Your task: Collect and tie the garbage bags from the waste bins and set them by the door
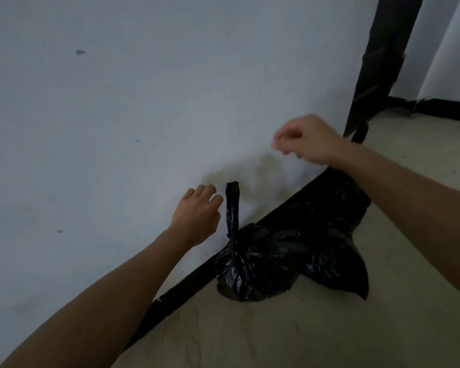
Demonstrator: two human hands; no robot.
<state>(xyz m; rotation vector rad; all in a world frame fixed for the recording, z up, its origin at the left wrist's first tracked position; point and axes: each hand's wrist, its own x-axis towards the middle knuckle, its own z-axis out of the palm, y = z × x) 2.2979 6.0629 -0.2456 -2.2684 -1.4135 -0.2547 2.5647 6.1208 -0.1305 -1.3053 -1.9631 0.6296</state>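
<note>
now the upright bag neck stands just right of the left hand, fingers loose, empty; right hand curled, farther.

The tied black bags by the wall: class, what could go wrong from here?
1. The nearer bag has an upright twisted tail; whether it is really knotted cannot be told, so it might loosen and spill.
2. Neither the left hand nor the right hand holds anything, so a leaning bag could topple.
3. The second bag lies on the floor, a possible trip hazard.
</note>
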